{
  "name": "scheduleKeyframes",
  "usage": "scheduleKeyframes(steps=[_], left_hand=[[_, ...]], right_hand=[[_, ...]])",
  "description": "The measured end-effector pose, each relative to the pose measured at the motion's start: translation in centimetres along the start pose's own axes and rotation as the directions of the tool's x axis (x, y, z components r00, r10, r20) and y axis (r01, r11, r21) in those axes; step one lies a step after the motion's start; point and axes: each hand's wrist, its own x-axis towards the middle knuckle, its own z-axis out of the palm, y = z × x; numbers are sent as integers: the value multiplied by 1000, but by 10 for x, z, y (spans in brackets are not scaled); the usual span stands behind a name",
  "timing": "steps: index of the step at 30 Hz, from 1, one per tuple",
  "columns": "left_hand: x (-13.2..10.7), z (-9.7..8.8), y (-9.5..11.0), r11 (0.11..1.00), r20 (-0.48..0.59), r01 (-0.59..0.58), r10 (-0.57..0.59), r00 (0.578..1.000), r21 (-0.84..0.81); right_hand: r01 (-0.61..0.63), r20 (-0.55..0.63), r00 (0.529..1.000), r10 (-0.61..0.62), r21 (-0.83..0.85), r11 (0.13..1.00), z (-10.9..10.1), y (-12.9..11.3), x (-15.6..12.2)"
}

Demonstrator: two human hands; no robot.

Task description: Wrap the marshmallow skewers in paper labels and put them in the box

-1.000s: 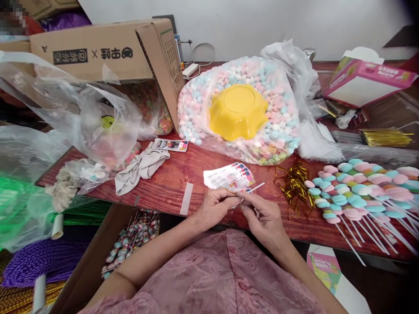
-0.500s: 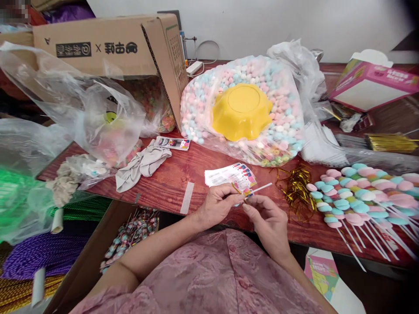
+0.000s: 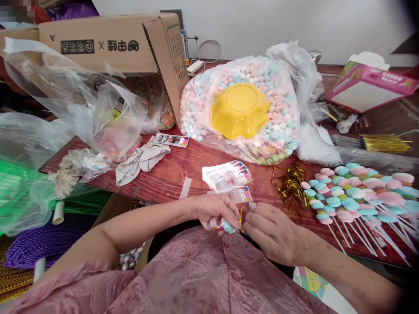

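My left hand (image 3: pixel 218 210) is closed round a candy skewer (image 3: pixel 220 225) with pink and blue sweets, held at the table's front edge over my lap. My right hand (image 3: pixel 273 230) pinches a thin gold twist tie (image 3: pixel 241 215) right beside it, the fingertips of both hands almost touching. Just beyond the hands lies a small printed card (image 3: pixel 240 194), and behind it a fanned stack of the same cards (image 3: pixel 226 175) on the red wooden table (image 3: pixel 170 172).
Finished candy skewers (image 3: pixel 356 194) lie in a pile at right, loose gold ties (image 3: pixel 290 185) beside them. A big bag of pastel sweets (image 3: pixel 281 126) holds a yellow bowl (image 3: pixel 238 110). Cardboard box (image 3: pixel 108 43), plastic bags (image 3: pixel 81 113) and a grey cloth (image 3: pixel 142 159) sit at left; a pink box (image 3: pixel 369 85) stands far right.
Both hands dropped from above the card stack to the table's front edge. The skewer now lies in my left fist and a single card lies on the table.
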Motion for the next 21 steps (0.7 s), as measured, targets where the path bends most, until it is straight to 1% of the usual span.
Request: scheduleKeyframes(steps=[1,3,6,9,11,15,17,19,21], left_hand=[[1,-1,0,999,65,54,-53,996,-6],[3,-3,1,995,158,102,-101,982,1],[5,-2,3,992,261,123,-129,957,37],[5,-1,7,989,330,114,-140,934,96],[5,-3,9,984,342,105,-149,928,143],[9,-6,11,972,353,66,-144,924,225],[11,-9,13,971,370,-2,-90,925,240],[12,-15,20,952,401,-99,-26,916,289],[8,-24,32,892,436,-200,4,900,405]], right_hand=[[94,16,995,-93,-75,993,-3,-3,2],[207,37,978,-205,-120,971,-7,-6,7],[261,43,965,-258,-67,963,-9,-7,11],[229,26,973,-229,7,973,-8,-7,13],[195,36,980,-196,30,980,-6,-8,13],[140,64,988,-138,-20,990,-1,-8,14],[115,86,990,-110,-60,992,0,-8,15],[96,99,991,-86,-99,990,0,-8,17],[67,86,995,-55,-143,987,-1,-9,20]])
